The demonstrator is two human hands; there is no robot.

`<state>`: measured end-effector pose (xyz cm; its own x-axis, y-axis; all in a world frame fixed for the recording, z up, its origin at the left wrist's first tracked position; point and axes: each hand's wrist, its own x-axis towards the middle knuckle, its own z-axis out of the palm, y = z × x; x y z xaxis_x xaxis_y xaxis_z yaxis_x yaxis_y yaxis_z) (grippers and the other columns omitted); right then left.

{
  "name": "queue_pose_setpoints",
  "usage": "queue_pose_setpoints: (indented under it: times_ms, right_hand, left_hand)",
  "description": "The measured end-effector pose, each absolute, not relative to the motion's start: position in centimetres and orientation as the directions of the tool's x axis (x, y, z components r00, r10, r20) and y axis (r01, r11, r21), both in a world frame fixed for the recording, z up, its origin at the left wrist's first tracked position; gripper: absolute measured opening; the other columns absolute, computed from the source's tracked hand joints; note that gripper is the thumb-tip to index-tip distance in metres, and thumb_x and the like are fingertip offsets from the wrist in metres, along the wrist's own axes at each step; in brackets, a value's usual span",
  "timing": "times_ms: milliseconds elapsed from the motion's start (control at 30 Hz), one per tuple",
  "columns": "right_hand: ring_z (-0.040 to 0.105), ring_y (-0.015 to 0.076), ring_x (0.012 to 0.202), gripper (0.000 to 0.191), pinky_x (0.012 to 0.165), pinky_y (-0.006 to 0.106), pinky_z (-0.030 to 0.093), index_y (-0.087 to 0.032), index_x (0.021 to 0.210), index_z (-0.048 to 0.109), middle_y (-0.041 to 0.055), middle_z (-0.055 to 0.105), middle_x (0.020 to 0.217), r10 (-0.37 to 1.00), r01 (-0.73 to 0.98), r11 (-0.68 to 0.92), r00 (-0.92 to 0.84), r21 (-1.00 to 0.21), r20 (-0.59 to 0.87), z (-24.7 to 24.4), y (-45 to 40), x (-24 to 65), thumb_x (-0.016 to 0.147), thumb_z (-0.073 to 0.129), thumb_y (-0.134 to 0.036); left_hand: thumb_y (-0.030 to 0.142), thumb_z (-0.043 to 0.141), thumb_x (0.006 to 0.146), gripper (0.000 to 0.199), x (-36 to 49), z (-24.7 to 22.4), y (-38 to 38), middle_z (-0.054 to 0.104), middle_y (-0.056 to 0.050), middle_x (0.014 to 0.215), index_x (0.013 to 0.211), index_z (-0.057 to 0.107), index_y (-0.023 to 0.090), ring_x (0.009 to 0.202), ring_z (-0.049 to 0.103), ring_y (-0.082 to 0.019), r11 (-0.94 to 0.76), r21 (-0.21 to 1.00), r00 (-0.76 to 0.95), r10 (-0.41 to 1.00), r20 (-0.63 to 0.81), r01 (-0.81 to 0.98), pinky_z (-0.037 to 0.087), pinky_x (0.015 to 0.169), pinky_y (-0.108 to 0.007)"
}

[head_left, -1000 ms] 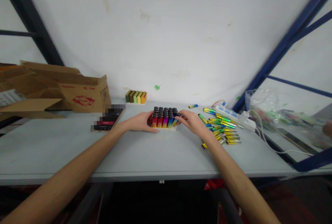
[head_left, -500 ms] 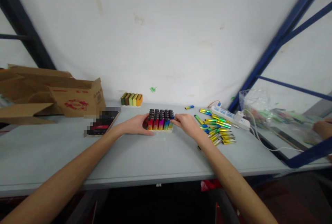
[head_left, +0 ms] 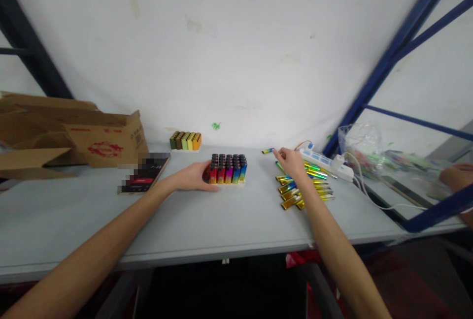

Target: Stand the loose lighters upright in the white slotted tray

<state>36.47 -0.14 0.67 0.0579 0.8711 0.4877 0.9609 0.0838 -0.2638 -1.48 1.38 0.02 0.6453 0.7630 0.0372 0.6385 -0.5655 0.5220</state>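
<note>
A block of upright lighters (head_left: pixel 228 170), coloured red through purple to blue with black tops, stands in a pale tray (head_left: pixel 232 184) at the middle of the table. My left hand (head_left: pixel 195 176) grips the left side of this tray, thumb at the front. To the right, my right hand (head_left: pixel 290 160) is over the back of a loose pile of shiny yellow, green and blue lighters (head_left: pixel 291 200). Its fingertips are beside a single blue and yellow lighter (head_left: pixel 267 151) near the wall; whether they touch it is too small to tell.
Open cardboard boxes (head_left: pixel 105 144) and a dark printed flat carton (head_left: pixel 148 174) are on the left. A second lighter set (head_left: pixel 185 141) stands at the back. A power strip (head_left: pixel 327 163), cables and plastic bags (head_left: pixel 360 146) lie right, near another person's hand (head_left: pixel 456 178).
My right hand has left the lighter block's right side and moved right and back, to the single lighter near the wall. My left hand still holds the tray.
</note>
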Motion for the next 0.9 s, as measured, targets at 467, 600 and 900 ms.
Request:
queue_pose_setpoints:
  times_ms: [467,600,900]
  right_hand:
    - [0.039,0.0313,0.147,0.050,0.119,0.049,0.034,-0.008,0.148,0.047,0.0216,0.039,0.159,0.956,0.962,0.232,-0.198,-0.145,0.218,-4.0,5.5,34.8,0.104,0.039,-0.032]
    - [0.051,0.0282,0.138,0.043,0.115,0.041,0.038,-0.007,0.140,0.055,0.0215,0.051,0.151,0.952,0.955,0.262,-0.232,-0.140,0.200,-3.3,4.8,34.6,0.104,0.043,-0.029]
    - [0.071,0.0229,0.091,0.019,0.086,0.031,0.050,-0.014,0.103,0.073,0.0134,0.076,0.097,0.953,0.981,0.137,-0.094,-0.135,0.289,-1.8,4.2,34.9,0.096,0.061,-0.028]
  left_hand:
    - [0.069,0.075,0.065,0.084,-1.7,-0.5,1.6,0.071,-0.010,0.122,0.129,0.054,0.018,0.107,0.067,-0.031,-0.584,0.539,0.661,0.748,0.066,0.607,0.051,0.087,-0.034]
    - [0.069,0.076,0.065,0.085,-1.6,-0.3,1.5,0.071,-0.012,0.122,0.129,0.054,0.017,0.105,0.067,-0.030,-0.574,0.529,0.653,0.756,0.051,0.624,0.051,0.087,-0.034]
    - [0.067,0.076,0.064,0.084,-1.7,-0.6,1.7,0.071,-0.012,0.122,0.128,0.055,0.017,0.105,0.068,-0.031,-0.574,0.541,0.650,0.757,0.067,0.614,0.051,0.087,-0.035]
